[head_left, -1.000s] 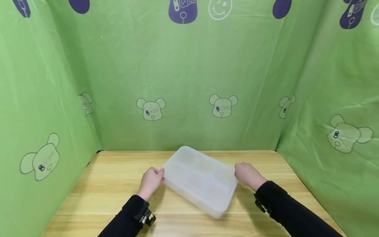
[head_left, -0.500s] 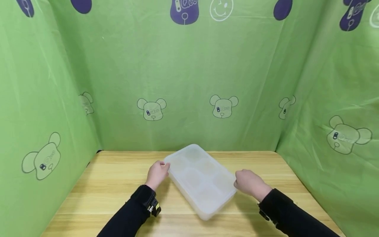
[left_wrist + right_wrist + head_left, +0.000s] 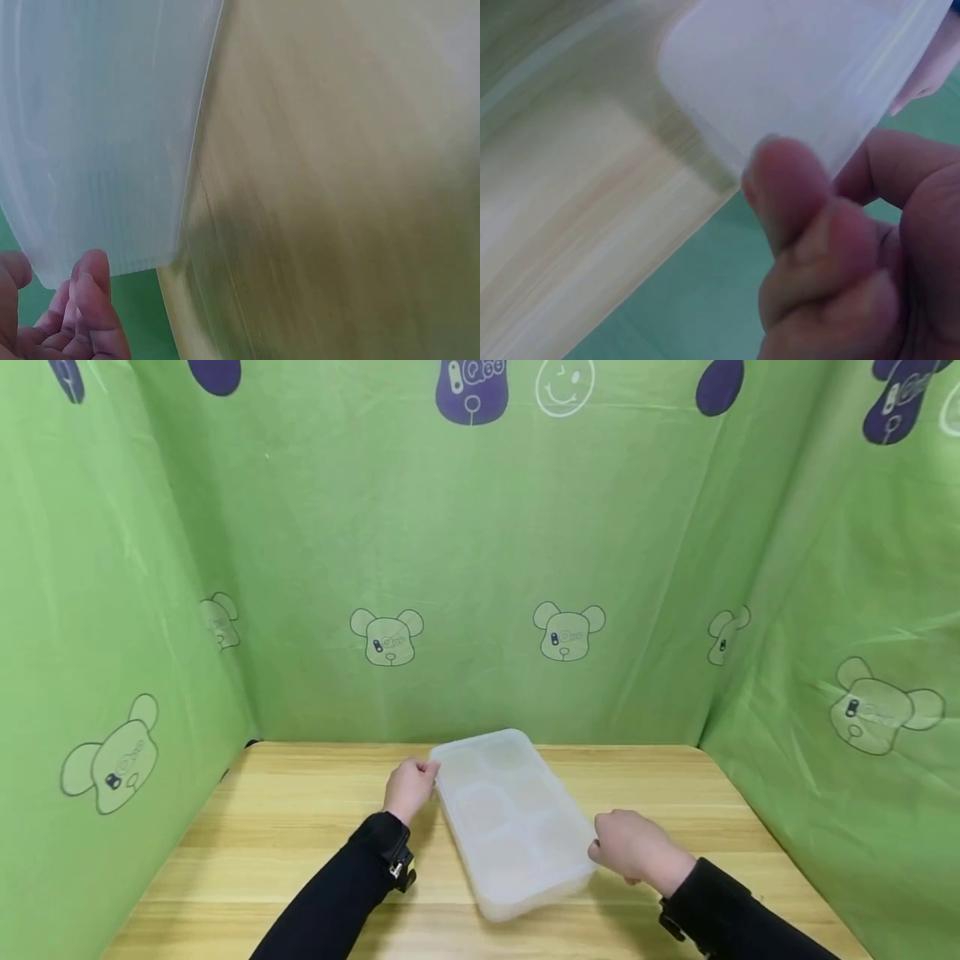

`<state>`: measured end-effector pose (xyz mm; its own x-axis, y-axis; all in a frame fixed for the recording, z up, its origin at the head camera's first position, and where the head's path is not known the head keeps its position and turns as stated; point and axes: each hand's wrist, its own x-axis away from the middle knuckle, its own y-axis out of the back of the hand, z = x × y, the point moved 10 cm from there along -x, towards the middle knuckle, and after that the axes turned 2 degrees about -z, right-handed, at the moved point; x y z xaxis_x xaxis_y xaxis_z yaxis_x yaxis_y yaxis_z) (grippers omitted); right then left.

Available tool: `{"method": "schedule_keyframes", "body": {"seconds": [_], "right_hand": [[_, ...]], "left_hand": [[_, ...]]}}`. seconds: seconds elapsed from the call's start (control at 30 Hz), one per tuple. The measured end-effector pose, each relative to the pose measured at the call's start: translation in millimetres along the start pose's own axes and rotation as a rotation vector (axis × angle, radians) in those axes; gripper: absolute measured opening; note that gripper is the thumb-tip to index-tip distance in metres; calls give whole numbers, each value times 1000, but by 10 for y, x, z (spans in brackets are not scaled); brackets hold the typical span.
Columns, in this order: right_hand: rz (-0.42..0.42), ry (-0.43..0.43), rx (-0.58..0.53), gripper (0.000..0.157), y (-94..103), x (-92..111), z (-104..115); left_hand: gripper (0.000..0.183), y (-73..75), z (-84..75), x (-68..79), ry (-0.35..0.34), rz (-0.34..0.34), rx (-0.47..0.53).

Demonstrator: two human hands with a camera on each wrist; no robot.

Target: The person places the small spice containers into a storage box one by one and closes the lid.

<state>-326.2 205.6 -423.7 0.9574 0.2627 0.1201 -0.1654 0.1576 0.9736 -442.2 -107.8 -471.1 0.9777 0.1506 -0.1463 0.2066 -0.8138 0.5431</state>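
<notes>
A translucent white plastic box (image 3: 517,818) with rounded corners and several pale round shapes showing through its top is held over the table, turned at an angle. At its far left corner my left hand (image 3: 409,789) pinches the edge between thumb and fingers. My right hand (image 3: 637,847) grips the near right corner, fingers curled under and thumb on top. The left wrist view looks along the ribbed underside of the box (image 3: 105,135), fingertips at its end. In the right wrist view, curled fingers (image 3: 787,187) meet the box's corner.
A light wood-grain table (image 3: 285,827) lies below. Green cloth (image 3: 480,527) with bear prints hangs behind it and along both sides. Black sleeves with wrist-worn cameras cover both forearms.
The box has turned clockwise as seen from above. My left hand has shifted away and to the right with its corner, while my right hand has come nearer with the other.
</notes>
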Motion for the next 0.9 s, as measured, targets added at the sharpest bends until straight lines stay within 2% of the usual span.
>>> {"method": "schedule_keyframes", "body": {"seconds": [0.13,0.33,0.63,0.9], "right_hand": [[21,-8,-39,18,-57,80,72],[23,0,-3,21,-97,151,173],[6,2,28,25,-125,214,272],[14,10,20,27,-161,232,316]], "left_hand": [[37,-41,-47,-42,-18,-5,-53],[44,-58,-131,-84,-44,-27,-81],[45,-114,-164,-127,-56,-57,-110],[47,-176,-144,-195,-54,-45,-124]]}}
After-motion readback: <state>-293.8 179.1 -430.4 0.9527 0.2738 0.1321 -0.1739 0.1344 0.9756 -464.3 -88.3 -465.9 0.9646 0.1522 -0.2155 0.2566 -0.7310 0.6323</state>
